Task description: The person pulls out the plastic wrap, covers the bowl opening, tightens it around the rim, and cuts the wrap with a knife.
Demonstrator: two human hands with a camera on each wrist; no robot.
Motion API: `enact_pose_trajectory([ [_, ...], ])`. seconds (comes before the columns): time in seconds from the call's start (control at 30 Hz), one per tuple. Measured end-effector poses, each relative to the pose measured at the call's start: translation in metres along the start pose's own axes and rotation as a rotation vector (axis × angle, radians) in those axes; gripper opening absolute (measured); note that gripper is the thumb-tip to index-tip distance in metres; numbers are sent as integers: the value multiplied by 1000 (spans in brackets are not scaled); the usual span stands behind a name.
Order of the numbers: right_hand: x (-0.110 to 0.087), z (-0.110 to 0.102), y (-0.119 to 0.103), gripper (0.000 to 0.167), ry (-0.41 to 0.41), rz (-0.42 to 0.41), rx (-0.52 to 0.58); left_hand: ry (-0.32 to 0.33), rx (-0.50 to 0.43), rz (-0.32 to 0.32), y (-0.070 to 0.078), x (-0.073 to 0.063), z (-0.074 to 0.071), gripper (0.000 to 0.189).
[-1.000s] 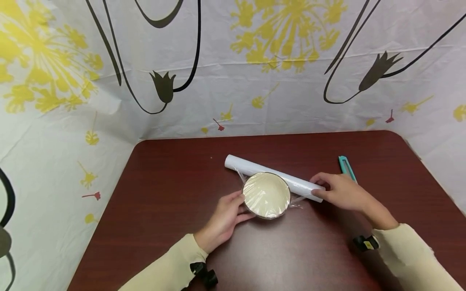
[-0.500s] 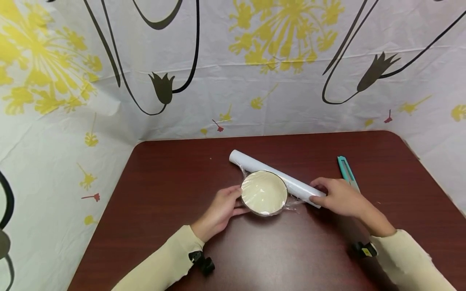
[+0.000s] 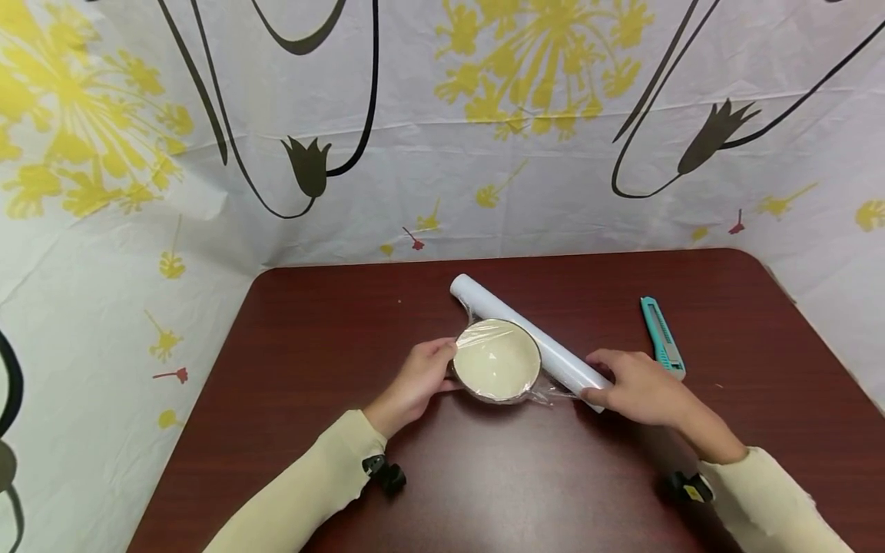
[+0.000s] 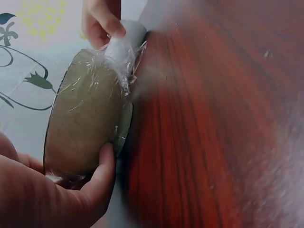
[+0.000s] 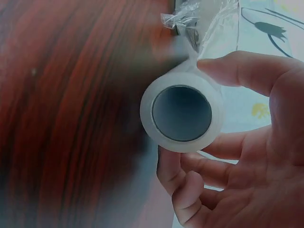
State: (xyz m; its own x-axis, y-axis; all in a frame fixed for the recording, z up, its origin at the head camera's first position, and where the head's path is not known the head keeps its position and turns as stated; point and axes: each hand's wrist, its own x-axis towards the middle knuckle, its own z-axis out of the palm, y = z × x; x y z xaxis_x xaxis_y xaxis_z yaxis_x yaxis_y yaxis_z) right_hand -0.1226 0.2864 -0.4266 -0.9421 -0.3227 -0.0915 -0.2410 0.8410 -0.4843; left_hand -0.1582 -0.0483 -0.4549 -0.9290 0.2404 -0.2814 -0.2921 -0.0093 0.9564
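Note:
A cream bowl (image 3: 499,362) with a dark rim has clear plastic wrap stretched across its mouth. My left hand (image 3: 417,382) grips its left side, thumb at the rim and fingers beneath, as the left wrist view also shows. Behind the bowl a white roll of plastic wrap (image 3: 532,335) lies slanted, its film still joined to the bowl's cover. My right hand (image 3: 643,390) holds the roll's near right end between thumb and fingers. In the right wrist view the roll's hollow core (image 5: 182,113) faces the camera, with crumpled film (image 5: 183,16) beyond it.
A teal utility knife (image 3: 661,335) lies on the dark red wooden table (image 3: 332,330), just beyond my right hand. A white sheet with a floral print (image 3: 387,138) hangs behind the table and along its left side.
The roll has swung to a steeper slant, its far end moving right and away, its near end closer to me. The bowl has shifted slightly left and away. More of the knife shows.

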Motion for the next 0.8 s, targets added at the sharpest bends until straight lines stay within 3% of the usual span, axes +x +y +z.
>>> enact_pose_trajectory([
  [0.27, -3, 3, -9, 81, -46, 29, -23, 33, 105, 8, 5, 9, -1, 42],
  [0.5, -6, 5, -15, 105, -44, 30, 58, 38, 107, 19, 8, 19, -2, 39],
  [0.8, -9, 10, -30, 118, -73, 52, 51, 51, 175, 49, 13, 31, -5, 37],
])
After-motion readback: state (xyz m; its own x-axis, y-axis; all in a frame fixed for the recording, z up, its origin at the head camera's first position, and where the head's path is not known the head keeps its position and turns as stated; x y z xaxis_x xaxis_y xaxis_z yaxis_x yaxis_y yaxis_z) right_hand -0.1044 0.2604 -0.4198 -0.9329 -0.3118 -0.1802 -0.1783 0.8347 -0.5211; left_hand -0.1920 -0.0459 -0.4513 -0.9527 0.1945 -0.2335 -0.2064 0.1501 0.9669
